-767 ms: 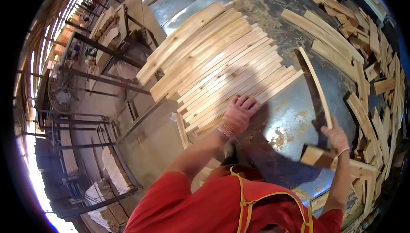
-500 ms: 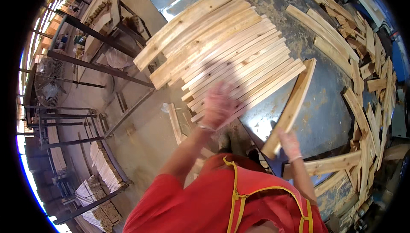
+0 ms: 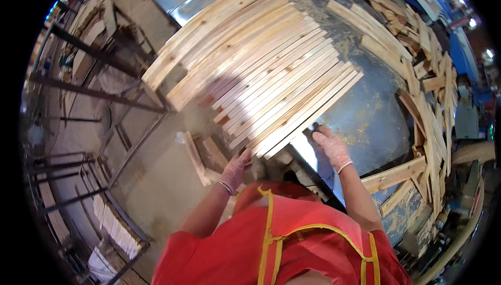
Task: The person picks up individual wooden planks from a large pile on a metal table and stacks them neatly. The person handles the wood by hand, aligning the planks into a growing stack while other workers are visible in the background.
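Note:
Pale wooden strips (image 3: 282, 84) lie side by side in a wide slanting row on the metal table (image 3: 360, 128). My left hand (image 3: 235, 171), in a light knit glove, is at the near ends of the strips, its fingers partly curled, with no piece held. Whether the fingertips touch the wood I cannot make out. My right hand (image 3: 332, 148), gloved likewise, hovers over the table edge just right of the nearest strip. Its fingers are bent but apart, with nothing in them.
Loose offcuts and boards (image 3: 430, 97) are heaped along the table's right side. A board (image 3: 394, 174) crosses the near right corner. Metal frames (image 3: 99, 92) stand at left, and wood pieces (image 3: 193, 154) are below the strips' left ends.
The board my right hand held is out of that hand. My left hand has drawn back from over the strips to their near ends. My right hand has moved forward and left; the view has shifted.

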Demonstrator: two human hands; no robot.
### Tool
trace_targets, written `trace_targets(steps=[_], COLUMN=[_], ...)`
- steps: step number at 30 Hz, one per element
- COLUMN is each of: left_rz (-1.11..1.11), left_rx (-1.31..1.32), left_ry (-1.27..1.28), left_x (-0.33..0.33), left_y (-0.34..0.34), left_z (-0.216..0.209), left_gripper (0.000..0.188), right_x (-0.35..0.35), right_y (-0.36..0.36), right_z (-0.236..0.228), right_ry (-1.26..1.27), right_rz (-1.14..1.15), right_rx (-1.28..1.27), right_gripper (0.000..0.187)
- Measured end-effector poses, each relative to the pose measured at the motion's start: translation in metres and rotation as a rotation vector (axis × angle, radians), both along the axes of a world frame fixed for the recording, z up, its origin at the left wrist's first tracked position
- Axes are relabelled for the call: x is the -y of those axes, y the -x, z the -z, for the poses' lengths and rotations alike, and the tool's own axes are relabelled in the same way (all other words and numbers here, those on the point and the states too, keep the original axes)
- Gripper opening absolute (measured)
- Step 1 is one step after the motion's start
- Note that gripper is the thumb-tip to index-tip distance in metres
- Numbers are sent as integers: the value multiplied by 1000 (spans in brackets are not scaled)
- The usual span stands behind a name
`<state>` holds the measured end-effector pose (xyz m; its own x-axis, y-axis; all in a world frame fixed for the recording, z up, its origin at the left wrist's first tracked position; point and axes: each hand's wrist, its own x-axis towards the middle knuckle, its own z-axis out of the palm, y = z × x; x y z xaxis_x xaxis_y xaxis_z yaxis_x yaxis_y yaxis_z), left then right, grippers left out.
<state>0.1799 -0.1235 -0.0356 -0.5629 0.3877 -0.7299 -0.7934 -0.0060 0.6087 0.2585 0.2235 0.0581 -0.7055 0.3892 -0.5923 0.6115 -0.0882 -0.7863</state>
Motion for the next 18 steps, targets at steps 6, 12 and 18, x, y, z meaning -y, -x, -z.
trace_targets(steps=[6, 12, 18], left_rz=[-25, 257, 788], left_rx=[-76, 98, -585], left_ry=[-21, -320, 202], left_x=[-14, -49, -171], left_y=[5, 84, 95], left_z=[-65, -189, -244], left_gripper=[56, 65, 87], right_x=[-15, -16, -35], right_y=[4, 33, 28], right_z=[13, 53, 75], right_ry=[176, 97, 272], right_rz=[11, -3, 42], right_rx=[-106, -77, -204], right_gripper=[90, 98, 87])
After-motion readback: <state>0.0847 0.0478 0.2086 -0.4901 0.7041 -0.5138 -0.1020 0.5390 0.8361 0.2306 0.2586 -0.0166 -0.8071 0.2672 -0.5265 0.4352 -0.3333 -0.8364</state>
